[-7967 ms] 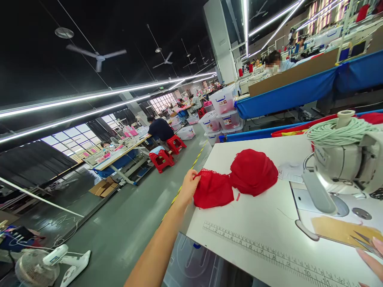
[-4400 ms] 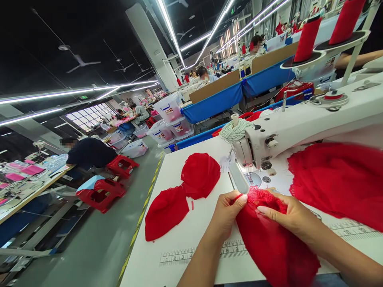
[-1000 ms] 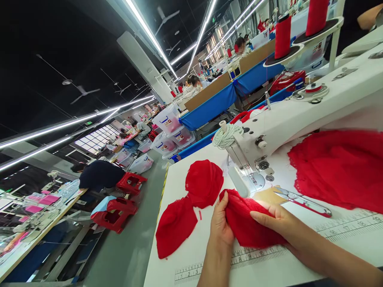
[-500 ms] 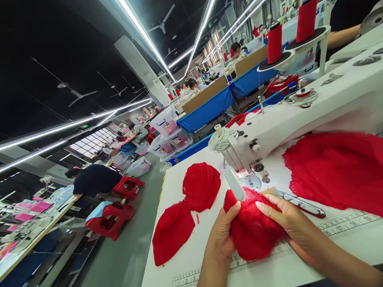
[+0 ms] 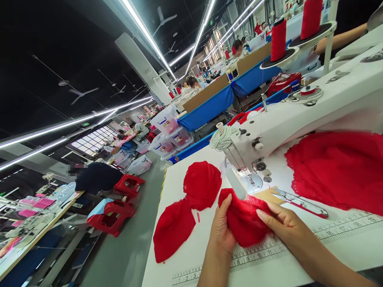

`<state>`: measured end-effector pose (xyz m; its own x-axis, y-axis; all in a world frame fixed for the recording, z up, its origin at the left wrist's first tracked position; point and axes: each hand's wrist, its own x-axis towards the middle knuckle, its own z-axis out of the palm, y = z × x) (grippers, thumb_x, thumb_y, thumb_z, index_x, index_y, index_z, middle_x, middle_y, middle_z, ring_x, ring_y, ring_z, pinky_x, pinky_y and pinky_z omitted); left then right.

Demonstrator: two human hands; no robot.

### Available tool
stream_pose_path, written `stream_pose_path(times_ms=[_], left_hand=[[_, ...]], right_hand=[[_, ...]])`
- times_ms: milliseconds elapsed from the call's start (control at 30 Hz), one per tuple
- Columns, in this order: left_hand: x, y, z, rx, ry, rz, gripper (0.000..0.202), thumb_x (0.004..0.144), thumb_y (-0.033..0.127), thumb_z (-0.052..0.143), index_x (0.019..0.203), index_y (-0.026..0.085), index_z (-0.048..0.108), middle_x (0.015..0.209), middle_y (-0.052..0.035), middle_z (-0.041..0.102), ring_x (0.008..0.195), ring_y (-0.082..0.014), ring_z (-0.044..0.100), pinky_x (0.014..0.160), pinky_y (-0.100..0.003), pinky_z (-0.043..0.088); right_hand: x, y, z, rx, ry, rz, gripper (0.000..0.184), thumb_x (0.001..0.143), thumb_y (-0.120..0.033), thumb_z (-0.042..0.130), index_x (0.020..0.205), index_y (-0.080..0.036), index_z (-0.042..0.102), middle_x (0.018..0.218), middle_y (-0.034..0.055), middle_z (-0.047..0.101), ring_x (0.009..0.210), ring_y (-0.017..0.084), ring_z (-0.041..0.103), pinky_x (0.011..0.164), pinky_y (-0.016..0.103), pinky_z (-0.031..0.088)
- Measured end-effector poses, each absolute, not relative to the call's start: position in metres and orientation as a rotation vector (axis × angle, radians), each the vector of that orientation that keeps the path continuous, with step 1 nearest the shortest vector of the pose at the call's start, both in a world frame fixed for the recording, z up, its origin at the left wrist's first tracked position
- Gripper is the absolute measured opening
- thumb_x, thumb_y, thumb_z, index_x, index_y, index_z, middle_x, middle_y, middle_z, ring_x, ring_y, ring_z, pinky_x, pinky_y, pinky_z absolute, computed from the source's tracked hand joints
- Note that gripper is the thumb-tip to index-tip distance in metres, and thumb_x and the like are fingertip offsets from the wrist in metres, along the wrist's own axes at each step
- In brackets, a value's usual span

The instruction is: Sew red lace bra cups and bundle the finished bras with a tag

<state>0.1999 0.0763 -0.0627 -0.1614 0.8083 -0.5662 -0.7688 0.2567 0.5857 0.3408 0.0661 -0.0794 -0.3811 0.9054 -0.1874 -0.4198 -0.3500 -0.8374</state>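
A piece of red fabric with a lace-like upper edge (image 5: 247, 225) is stretched between my two hands, just in front of the sewing machine (image 5: 251, 147). My left hand (image 5: 223, 223) pinches its left side, thumb on top. On its right side my right hand (image 5: 279, 219) grips the edge between thumb and fingers. A pale flat guard on the machine head overlaps the fabric's top edge. Beyond my right hand lie thread snips (image 5: 301, 203) with red on the handle. Two joined red cup-shaped pieces (image 5: 188, 207) rest on the table to the left.
More red fabric (image 5: 338, 171) lies under the machine arm at right. A printed ruler (image 5: 338, 231) runs along the table's front. Red thread cones (image 5: 278, 42) stand behind the machine. Plastic bins (image 5: 164, 123), red stools (image 5: 112, 217) and people at work are farther off.
My hands have drawn slightly apart and the fabric has shifted a little left and up, pulled tauter along its top edge. More of the thread snips shows now.
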Motion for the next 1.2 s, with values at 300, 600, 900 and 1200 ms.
stream_pose_path(times_ms=[300,600,900,1200], left_hand=[[0.201,0.077,-0.061,0.097,1.100,1.480,0.009,0.074,0.017,0.075,0.073,0.013,0.067,0.068,-0.0047,0.071,0.063,-0.0162,0.068,0.072,-0.030,0.057],[0.195,0.083,-0.053,-0.122,1.263,1.473,0.014,0.085,0.017,0.062,0.072,0.013,0.063,0.060,-0.0042,0.067,0.052,-0.0147,0.064,0.070,-0.032,0.058],[0.197,0.076,-0.063,0.168,1.042,1.437,0.018,0.074,0.025,0.077,0.085,0.014,0.069,0.084,-0.0066,0.074,0.079,-0.0188,0.070,0.083,-0.031,0.056],[0.198,0.079,-0.058,0.031,1.073,1.477,0.009,0.083,0.010,0.064,0.091,0.011,0.067,0.089,-0.0089,0.074,0.084,-0.0181,0.071,0.091,-0.033,0.055]], right_hand=[[0.338,0.066,-0.096,-0.957,-1.348,1.556,0.046,0.083,-0.057,0.054,0.057,-0.021,0.040,0.058,-0.0013,0.038,0.058,0.016,0.034,0.053,0.028,0.029],[0.335,0.049,-0.102,-0.818,-1.678,1.490,0.043,0.095,-0.052,0.031,0.065,-0.022,0.035,0.064,-0.0010,0.038,0.061,0.017,0.035,0.058,0.029,0.029],[0.344,0.070,-0.089,-0.793,-1.162,1.859,0.032,0.082,-0.053,0.061,0.077,-0.021,0.058,0.073,0.0010,0.057,0.071,0.020,0.050,0.068,0.029,0.045],[0.349,0.068,-0.093,-1.003,-0.941,1.887,0.055,0.078,-0.073,0.053,0.064,-0.023,0.035,0.049,-0.0098,0.023,0.048,0.009,0.014,0.045,0.024,0.015]])
